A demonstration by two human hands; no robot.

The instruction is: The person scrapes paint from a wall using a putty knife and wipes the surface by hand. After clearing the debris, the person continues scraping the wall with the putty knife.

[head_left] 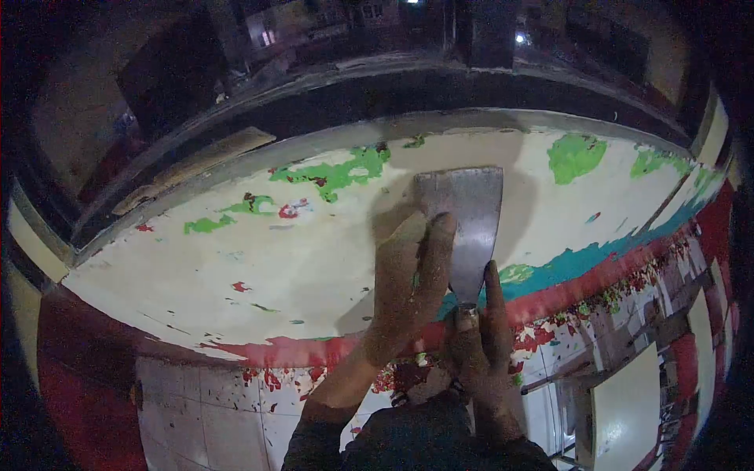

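Note:
My right hand (481, 349) is wrapped around the handle of a wide metal paint scraper (475, 212), with one finger stretched up along the blade's right side. The blade points away from me and lies over a cream-painted ledge (314, 267). At the blade's left edge, my left hand (434, 263) has its fingers stretched out, their tips touching the metal. Worn paint on the ledge shows green patches (577, 157) and a teal strip (565, 271) beneath the cream. Red paint (550, 302) runs along the front edge. Shadows of hands and scraper fall across the surface.
Behind the ledge is a dark window frame (393, 90) with glass. A thin flat strip (200, 169) lies along the back left. Paint flakes (542, 337) are scattered over the white tiles (228, 416) below. A pale panel (628, 404) stands at lower right.

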